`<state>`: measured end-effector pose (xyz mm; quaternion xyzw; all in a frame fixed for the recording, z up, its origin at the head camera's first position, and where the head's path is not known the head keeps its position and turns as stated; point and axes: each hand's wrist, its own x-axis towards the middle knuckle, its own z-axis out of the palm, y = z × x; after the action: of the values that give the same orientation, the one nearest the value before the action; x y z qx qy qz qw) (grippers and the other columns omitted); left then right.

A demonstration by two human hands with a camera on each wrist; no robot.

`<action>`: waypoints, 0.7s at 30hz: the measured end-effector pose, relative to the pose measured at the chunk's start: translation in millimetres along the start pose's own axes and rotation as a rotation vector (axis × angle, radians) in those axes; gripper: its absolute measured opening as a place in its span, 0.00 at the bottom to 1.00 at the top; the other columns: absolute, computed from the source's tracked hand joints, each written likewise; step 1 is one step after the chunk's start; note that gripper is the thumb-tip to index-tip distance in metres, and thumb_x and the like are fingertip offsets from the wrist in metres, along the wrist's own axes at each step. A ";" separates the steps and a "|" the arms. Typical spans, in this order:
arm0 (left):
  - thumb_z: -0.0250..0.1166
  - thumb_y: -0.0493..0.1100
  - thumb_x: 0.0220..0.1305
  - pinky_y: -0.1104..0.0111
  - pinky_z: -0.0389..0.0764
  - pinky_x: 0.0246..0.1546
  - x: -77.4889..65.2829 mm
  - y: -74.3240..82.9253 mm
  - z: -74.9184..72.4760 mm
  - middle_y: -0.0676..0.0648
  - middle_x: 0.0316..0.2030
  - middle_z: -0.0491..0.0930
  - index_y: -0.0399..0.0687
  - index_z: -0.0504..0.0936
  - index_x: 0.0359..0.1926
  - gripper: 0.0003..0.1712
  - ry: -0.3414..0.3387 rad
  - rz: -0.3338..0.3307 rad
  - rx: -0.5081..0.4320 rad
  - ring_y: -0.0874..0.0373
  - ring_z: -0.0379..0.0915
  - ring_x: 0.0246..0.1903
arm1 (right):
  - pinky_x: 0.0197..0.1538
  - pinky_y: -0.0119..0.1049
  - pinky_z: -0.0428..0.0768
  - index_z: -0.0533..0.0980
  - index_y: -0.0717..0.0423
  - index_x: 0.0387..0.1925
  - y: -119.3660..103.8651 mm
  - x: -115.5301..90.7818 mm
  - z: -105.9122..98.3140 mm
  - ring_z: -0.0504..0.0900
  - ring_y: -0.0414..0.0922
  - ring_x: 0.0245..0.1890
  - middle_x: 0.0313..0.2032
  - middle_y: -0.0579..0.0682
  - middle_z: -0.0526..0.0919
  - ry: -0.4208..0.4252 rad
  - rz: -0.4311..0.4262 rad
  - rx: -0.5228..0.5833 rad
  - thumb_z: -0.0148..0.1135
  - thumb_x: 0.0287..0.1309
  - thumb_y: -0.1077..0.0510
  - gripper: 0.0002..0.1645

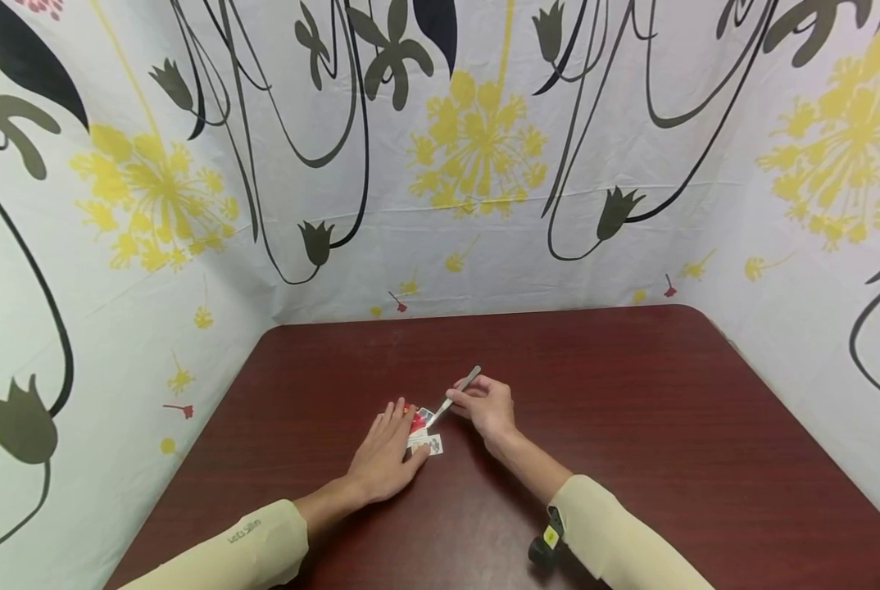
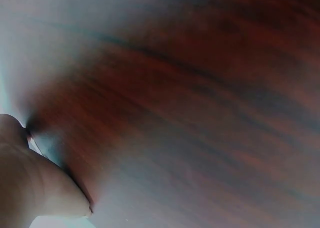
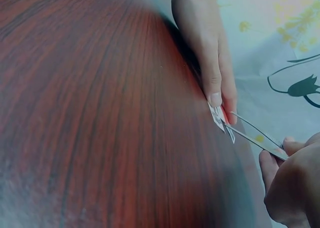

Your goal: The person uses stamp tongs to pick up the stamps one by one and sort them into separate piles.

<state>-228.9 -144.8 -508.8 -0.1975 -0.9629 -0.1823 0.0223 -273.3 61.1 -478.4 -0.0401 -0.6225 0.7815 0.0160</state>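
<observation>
Cards, small, red and white, lying near the middle of the tabletop, partly under the left hand. Too small to tell whether paper or stickers. Laid over them from the left: fingers straight, thumb resting on the white part. From the other side, the right hand, pinching tweezers between thumb and fingers, points slanting down to the cards' right edge. In the right wrist view, tweezer arms apart, so probably nothing gripped yet. For careful work at that edge, best to press firmly with the thumb close beside the points, hold the tweezers low, seat one point against the edge before squeezing, and move slowly to avoid bending or tearing. Farther out, a pale sleeve on each forearm, a black device by the right cuff, and patterned cloth behind.
</observation>
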 end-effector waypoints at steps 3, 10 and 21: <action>0.56 0.60 0.78 0.47 0.49 0.80 -0.4 0.1 -0.9 0.31 0.81 0.51 0.33 0.58 0.81 0.45 -0.005 -0.004 -0.008 0.37 0.44 0.82 | 0.49 0.48 0.88 0.79 0.79 0.48 0.4 -0.9 1.1 0.92 0.49 0.38 0.34 0.60 0.90 -0.001 -0.001 -0.015 0.73 0.61 0.73 0.16; 0.58 0.61 0.77 0.46 0.49 0.79 -0.2 -2.7 0.5 0.32 0.82 0.51 0.33 0.58 0.81 0.47 0.004 -0.008 -0.038 0.37 0.44 0.82 | 0.47 0.45 0.89 0.80 0.79 0.48 2.0 -1.8 2.3 0.92 0.55 0.42 0.38 0.65 0.90 0.014 0.000 -0.041 0.72 0.63 0.72 0.15; 0.58 0.60 0.78 0.47 0.50 0.80 0.6 -2.1 -0.4 0.32 0.81 0.52 0.33 0.59 0.81 0.46 0.012 -0.005 -0.027 0.37 0.45 0.81 | 0.44 0.43 0.89 0.81 0.79 0.46 3.9 -1.6 4.8 0.92 0.58 0.41 0.38 0.68 0.90 0.030 -0.018 -0.038 0.72 0.62 0.73 0.14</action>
<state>-230.3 -146.6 -509.1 -0.1943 -0.9608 -0.1963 0.0249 -272.0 55.5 -481.1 -0.0465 -0.6370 0.7688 0.0315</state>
